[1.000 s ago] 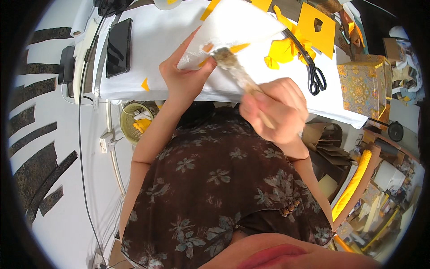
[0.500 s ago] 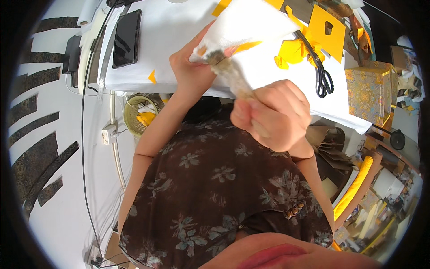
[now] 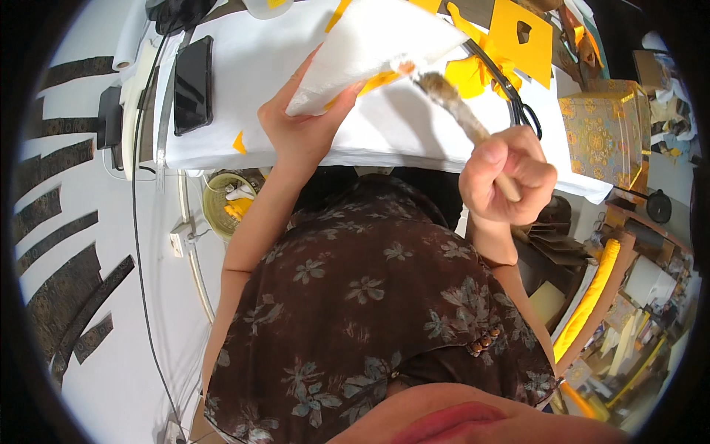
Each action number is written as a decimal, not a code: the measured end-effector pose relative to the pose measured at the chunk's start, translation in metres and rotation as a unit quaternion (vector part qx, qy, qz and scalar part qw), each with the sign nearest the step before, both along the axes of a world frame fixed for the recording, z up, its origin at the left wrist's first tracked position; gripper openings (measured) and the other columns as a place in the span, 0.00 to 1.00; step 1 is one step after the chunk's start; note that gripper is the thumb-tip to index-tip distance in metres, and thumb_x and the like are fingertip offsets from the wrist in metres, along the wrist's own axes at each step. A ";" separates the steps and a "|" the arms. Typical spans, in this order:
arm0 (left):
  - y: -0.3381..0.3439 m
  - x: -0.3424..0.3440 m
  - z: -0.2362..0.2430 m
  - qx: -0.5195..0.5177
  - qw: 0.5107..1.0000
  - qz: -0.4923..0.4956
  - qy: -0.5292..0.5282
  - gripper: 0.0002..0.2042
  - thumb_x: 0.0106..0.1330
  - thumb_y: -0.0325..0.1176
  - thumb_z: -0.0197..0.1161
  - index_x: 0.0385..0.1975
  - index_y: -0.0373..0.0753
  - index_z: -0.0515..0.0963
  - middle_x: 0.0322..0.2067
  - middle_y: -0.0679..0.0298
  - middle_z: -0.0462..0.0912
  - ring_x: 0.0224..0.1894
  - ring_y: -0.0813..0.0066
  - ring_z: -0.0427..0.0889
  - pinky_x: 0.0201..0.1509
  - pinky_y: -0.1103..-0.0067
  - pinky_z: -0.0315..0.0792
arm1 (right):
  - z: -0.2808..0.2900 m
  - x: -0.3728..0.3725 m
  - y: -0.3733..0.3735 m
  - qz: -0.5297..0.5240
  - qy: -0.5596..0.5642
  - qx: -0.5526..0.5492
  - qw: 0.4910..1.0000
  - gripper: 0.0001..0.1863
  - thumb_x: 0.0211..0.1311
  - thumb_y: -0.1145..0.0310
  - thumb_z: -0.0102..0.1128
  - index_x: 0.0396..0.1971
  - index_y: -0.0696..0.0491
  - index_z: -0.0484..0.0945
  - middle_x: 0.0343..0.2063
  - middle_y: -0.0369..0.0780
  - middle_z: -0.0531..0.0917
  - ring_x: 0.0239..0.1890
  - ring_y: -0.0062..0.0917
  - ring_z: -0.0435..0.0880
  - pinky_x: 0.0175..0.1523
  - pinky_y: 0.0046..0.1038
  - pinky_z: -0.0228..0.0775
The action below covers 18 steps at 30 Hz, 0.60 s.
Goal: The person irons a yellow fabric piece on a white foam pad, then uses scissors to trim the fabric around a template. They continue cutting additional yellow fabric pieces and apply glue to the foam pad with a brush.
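My left hand (image 3: 299, 133) grips a white padded panel (image 3: 362, 52) at its left end, thumb along the near edge and fingers behind. Yellow fabric (image 3: 381, 80) shows along the panel's near edge, with a small orange-brown spot towards its right. In my right hand (image 3: 510, 177), closed in a fist, is a worn brush (image 3: 458, 107) with a pale handle. Its frayed, dirty bristles point at the panel's near right edge; whether they touch it I cannot tell.
Black scissors (image 3: 531, 122) lie on the white-covered table by crumpled yellow fabric (image 3: 467, 76) and a yellow sheet (image 3: 503, 41) with a hole. A black phone (image 3: 194, 85) rests at left. A brocade box (image 3: 603, 137) stands right; a basket (image 3: 216, 206) sits below the table.
My right hand has moved right with the brush, whose bristles have gone from the panel's left end to its right part. My left hand has shifted slightly left and tilted the panel.
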<state>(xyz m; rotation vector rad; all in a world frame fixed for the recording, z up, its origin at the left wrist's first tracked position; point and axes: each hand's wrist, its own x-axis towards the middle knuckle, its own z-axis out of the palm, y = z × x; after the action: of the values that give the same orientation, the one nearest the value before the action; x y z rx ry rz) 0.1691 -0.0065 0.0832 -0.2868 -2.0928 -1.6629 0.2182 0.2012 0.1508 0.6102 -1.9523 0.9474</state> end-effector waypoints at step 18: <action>-0.001 0.003 -0.004 0.002 0.999 0.009 -0.037 0.25 0.53 0.25 0.76 0.51 0.26 0.78 0.42 0.56 0.87 0.42 0.77 0.84 0.48 0.81 0.78 | -0.012 -0.016 0.011 -0.048 0.004 0.030 0.998 0.11 0.63 0.81 0.59 0.27 0.58 0.65 0.16 0.40 0.76 0.18 0.22 0.75 0.25 0.21 0.66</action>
<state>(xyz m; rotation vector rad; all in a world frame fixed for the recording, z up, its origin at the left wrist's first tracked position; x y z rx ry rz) 0.1718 -0.0078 0.0795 -0.2086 -2.1391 -1.6907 0.2027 0.2124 0.1389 0.5490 -1.9915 0.8289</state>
